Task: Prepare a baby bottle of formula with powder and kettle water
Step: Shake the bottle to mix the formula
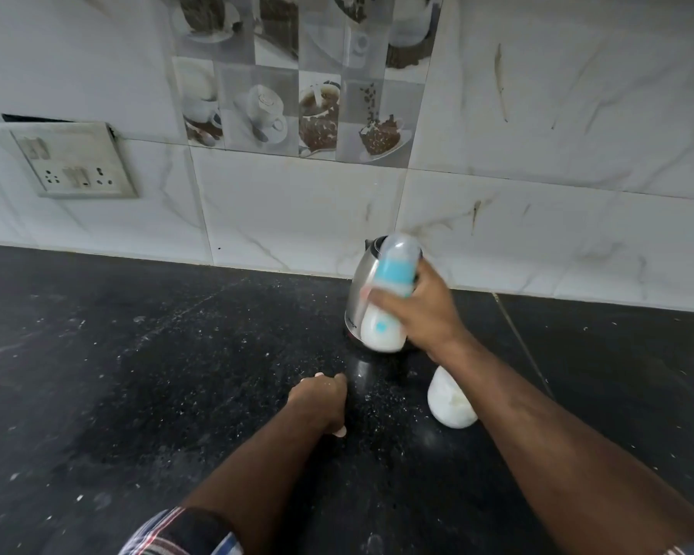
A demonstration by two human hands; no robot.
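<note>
My right hand (421,310) grips a baby bottle (385,326) full of white liquid, with a blue collar and a clear cap, held upright and blurred above the black counter (157,374). Right behind the bottle stands a steel kettle (355,298), mostly hidden by it. A white container of powder (447,398) sits on the counter under my right forearm. My left hand (321,398) rests on the counter with its fingers curled under, holding nothing that I can see.
White powder specks are scattered over the counter around my left hand. A tiled wall runs along the back, with a switch and socket plate (73,160) at the left.
</note>
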